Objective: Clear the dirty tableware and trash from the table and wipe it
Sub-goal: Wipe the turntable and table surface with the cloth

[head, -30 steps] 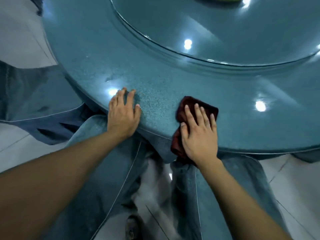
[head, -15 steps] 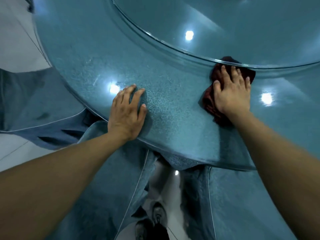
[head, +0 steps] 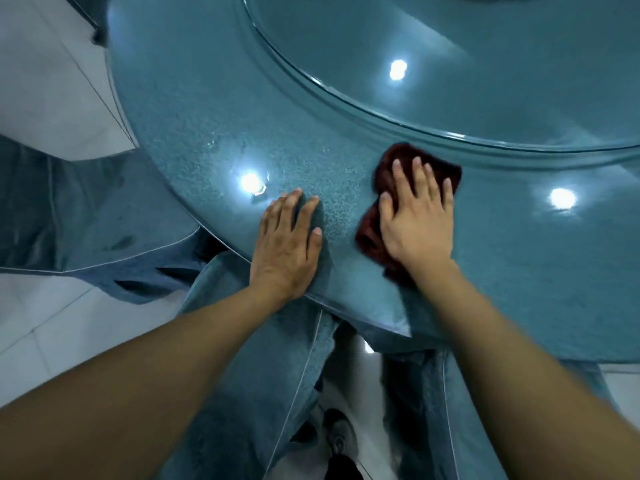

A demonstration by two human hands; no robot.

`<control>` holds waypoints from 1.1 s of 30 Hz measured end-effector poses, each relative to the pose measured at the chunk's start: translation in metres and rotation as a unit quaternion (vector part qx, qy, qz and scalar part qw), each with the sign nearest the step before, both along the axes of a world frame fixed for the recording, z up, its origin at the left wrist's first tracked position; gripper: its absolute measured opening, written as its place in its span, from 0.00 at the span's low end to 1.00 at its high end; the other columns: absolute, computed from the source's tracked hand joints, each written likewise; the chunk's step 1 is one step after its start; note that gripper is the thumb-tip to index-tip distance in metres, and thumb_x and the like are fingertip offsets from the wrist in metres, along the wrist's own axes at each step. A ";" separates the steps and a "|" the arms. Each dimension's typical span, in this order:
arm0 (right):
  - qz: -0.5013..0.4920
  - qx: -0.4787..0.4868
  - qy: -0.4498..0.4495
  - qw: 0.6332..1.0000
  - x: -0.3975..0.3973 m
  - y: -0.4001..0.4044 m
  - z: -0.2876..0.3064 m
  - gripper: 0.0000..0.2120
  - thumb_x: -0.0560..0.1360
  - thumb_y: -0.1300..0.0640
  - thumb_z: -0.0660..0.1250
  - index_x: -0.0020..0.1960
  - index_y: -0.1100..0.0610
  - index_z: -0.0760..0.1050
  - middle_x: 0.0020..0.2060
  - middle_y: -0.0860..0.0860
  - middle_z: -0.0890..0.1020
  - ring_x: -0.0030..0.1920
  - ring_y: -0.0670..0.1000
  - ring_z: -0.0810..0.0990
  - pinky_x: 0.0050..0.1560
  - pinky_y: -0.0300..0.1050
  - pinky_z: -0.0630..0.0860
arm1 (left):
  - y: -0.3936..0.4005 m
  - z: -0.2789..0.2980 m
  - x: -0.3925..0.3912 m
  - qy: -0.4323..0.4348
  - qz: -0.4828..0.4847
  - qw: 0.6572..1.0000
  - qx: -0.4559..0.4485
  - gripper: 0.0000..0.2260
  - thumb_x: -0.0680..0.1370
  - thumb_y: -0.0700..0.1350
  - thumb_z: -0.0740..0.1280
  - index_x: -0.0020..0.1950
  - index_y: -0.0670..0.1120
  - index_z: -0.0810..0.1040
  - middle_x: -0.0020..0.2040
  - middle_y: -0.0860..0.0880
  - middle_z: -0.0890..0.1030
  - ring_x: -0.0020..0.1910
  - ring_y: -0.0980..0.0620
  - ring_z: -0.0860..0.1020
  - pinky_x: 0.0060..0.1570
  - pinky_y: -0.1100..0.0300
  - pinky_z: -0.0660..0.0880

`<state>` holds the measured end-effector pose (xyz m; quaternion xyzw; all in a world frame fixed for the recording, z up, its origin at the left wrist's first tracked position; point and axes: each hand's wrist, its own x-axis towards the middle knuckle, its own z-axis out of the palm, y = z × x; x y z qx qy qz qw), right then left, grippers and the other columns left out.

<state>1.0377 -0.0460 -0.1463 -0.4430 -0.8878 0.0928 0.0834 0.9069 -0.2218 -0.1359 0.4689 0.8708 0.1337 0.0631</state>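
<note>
A round blue-green table [head: 194, 109] with a shiny, speckled top fills the upper view. On it lies a dark red cloth [head: 370, 233], folded and bunched. My right hand [head: 419, 220] presses flat on the cloth with straight, spread fingers, just short of the glass turntable's rim. My left hand [head: 287, 247] rests flat on the table's near edge, fingers straight, a little left of the cloth. A few wet streaks glint on the table left of my left hand.
A raised glass turntable [head: 450, 64] covers the table's middle. The tablecloth skirt [head: 242, 375] hangs down in front of me. A covered chair [head: 69, 216] stands at the left. Pale floor tiles [head: 45, 74] show beyond, and my shoes [head: 336, 441] below.
My right hand has slid the cloth back from the turntable's rim toward me and to the left, closer to my left hand. The left hand has stayed on the table edge.
</note>
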 end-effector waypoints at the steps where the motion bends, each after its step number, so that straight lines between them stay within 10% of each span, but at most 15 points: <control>1: -0.002 -0.006 -0.006 1.000 -0.019 0.018 -0.001 0.30 0.80 0.42 0.51 0.80 0.49 0.58 0.80 0.55 0.60 0.80 0.54 0.56 0.79 0.57 0.46 | -0.001 0.000 -0.002 -0.006 -0.007 1.000 -0.005 0.26 0.82 0.55 0.50 0.78 0.47 0.64 0.78 0.43 0.63 0.77 0.41 0.60 0.79 0.48 0.51; 5: 0.003 0.003 -0.019 1.000 -0.059 0.062 0.002 0.30 0.80 0.42 0.50 0.79 0.51 0.61 0.76 0.59 0.65 0.76 0.60 0.63 0.78 0.60 0.50 | -0.011 0.006 -0.021 -0.035 -0.098 0.993 -0.057 0.33 0.79 0.60 0.44 0.83 0.50 0.55 0.83 0.45 0.53 0.81 0.45 0.50 0.80 0.50 0.45; 17: -0.045 0.004 -0.020 0.999 -0.051 -0.146 0.001 0.29 0.80 0.43 0.52 0.80 0.46 0.59 0.80 0.51 0.60 0.80 0.52 0.56 0.80 0.55 0.48 | -0.084 0.001 -0.173 0.021 -0.099 0.995 0.023 0.24 0.80 0.52 0.54 0.74 0.45 0.71 0.75 0.40 0.68 0.72 0.38 0.68 0.72 0.43 0.64; 33: -0.179 0.006 -0.021 0.984 -0.091 -0.058 -0.001 0.30 0.80 0.41 0.48 0.81 0.45 0.56 0.81 0.52 0.56 0.80 0.52 0.53 0.80 0.56 0.44 | -0.031 -0.012 -0.291 0.044 -0.050 0.996 0.064 0.20 0.79 0.54 0.54 0.68 0.47 0.70 0.71 0.41 0.70 0.68 0.37 0.69 0.69 0.41 0.64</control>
